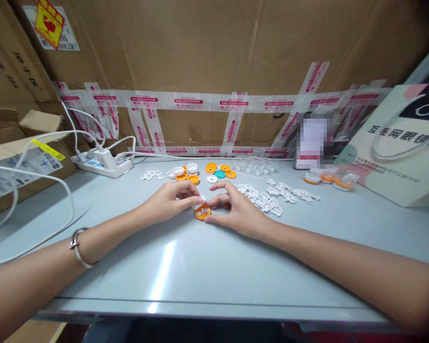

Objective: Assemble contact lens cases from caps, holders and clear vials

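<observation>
In the middle of the table lies an orange round plastic case with pale inserts in its hollow. My right hand grips its right rim between thumb and fingers, the index finger raised. My left hand pinches a small white plastic piece at the upper left edge of the case; its exact shape is partly hidden by the fingers. Just beyond my hands sit orange and white round shells and a teal disc. White spoked plastic parts lie in a pile beside my right hand.
Small white pieces and clear domes lie toward the back. At right are several capped round cases, a phone and a paper bag. A power strip with white cables and a carton stand left.
</observation>
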{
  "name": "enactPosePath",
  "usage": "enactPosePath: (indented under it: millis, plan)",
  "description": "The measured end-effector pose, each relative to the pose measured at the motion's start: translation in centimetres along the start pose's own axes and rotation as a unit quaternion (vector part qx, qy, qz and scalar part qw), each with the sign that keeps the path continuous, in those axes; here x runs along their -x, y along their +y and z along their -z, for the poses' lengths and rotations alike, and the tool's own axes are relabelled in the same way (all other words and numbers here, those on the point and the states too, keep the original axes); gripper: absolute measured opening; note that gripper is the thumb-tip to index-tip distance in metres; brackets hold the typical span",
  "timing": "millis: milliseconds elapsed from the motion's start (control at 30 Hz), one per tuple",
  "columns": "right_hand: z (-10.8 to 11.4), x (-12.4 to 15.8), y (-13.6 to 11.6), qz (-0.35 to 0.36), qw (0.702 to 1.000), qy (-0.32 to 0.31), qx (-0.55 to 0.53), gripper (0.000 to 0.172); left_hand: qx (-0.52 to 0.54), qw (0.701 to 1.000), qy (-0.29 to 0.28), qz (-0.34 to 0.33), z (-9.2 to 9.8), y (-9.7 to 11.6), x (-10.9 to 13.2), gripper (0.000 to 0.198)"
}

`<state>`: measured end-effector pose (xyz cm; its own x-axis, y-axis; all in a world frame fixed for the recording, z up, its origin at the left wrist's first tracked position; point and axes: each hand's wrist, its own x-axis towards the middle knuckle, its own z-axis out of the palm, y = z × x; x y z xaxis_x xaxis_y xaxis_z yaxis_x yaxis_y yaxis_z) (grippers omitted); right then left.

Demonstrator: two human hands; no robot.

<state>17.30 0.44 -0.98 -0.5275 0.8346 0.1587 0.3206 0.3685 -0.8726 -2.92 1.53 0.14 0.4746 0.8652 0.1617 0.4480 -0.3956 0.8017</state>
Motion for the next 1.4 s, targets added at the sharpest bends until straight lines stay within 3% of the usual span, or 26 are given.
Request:
enactPosePath:
  millis: [700, 867, 1133, 1267, 1400]
  plan:
    - [-0.1, -0.1, 0.1, -0.015, 1.000, -0.005, 0.002, 0.059, 0.072, 0.996, -0.031, 0.048, 0.1, 0.1, 0.0, 0.039]
    - [-0.1, -0.1, -0.1, -0.016, 1.000, -0.006, 0.007, 0.059, -0.011, 1.000, -0.020, 0.000, 0.1, 0.7, 0.3, 0.046]
    - [-0.1, -0.1, 0.0, 0.000, 1.000, 0.000, 0.024, 0.059, -0.159, 0.985, 0.007, -0.073, -0.4, 1.5, 0.8, 0.034]
    - [-0.3, -0.1, 0.1, 0.015, 1.000, -0.004, 0.012, 0.056, -0.178, 0.978, -0.005, -0.112, -0.6, 1.3, 0.7, 0.025]
    - [-0.3, -0.1, 0.1, 0.024, 1.000, -0.005, 0.015, 0.055, -0.161, 0.981, -0.018, -0.110, -0.4, 0.9, 0.6, 0.021]
